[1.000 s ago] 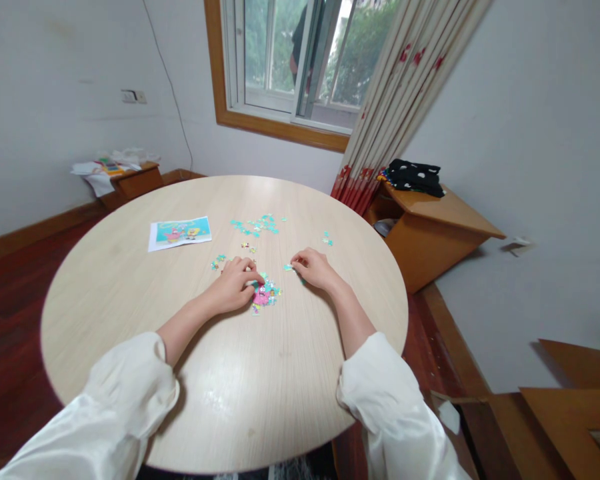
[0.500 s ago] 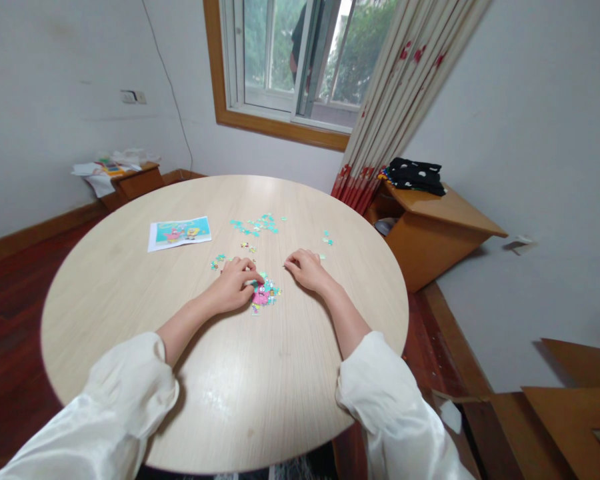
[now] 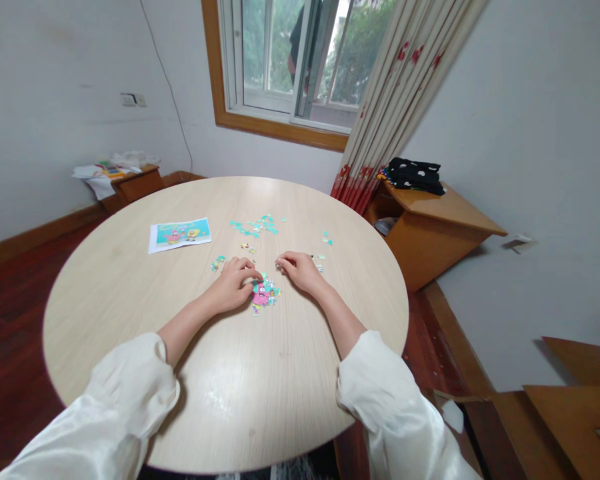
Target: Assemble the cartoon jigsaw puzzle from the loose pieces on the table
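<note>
Print on sheet (image 3: 181,235) unreadable; left fingers (image 3: 251,274) loosely parted on puzzle (image 3: 263,295), right fingers (image 3: 287,258) nearly together, hold unclear

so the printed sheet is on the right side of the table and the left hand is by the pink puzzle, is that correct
Not quite: the head view shows the sheet on the left side of the table. The left hand is indeed by the pink puzzle.

I log my left forearm (image 3: 187,327) angled toward 1 o'clock; left hand (image 3: 234,285) palm down, fingers bent, thumb and index apart. Right forearm (image 3: 346,319) slants toward 11 o'clock; right hand (image 3: 303,272) curled, fingertips pinched together toward 10.
</note>
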Demonstrator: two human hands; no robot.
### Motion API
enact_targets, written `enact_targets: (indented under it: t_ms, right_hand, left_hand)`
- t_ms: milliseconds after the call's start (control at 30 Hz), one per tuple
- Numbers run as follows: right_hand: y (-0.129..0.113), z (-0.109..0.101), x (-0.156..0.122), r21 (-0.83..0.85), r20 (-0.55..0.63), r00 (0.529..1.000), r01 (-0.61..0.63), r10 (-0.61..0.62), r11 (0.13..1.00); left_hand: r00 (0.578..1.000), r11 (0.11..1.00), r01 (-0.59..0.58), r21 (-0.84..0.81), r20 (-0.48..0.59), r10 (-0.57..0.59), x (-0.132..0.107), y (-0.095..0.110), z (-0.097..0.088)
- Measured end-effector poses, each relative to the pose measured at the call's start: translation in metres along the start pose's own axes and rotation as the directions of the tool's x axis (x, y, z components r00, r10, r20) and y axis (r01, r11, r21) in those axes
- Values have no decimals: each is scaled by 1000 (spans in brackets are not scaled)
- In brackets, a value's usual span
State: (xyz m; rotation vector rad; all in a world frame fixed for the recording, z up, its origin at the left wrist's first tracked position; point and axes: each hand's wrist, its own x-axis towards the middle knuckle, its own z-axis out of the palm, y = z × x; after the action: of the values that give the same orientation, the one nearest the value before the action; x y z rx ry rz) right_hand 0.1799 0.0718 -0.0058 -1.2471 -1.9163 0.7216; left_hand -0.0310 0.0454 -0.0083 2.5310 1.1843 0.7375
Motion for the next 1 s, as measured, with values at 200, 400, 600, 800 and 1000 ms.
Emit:
enact_targets:
  t_ms: [200,400,600,800,1000]
  right_hand:
    - [-5,3,-3,80,43,999,-6,3,997]
    - [-2,7,-2,268,34,999,-39,31,963]
    - [1,9,0,342,66,995,-93,75,935]
    - [0,8,0,206,84,996,-20,3,978]
    - [2,9,-1,163,94,995,6,-21,987]
  left_hand:
    - [1000,999,17,-28,-1,-17,0,1,-1]
    - [999,999,32,-28,0,-32,1,1,-1]
    - [999,998,50,-33,8,-50,0,1,0]
    - [998,997,62,-35,23,-61,1,3,-1]
    - [998,997,63,-40,13,-62,1,1,0]
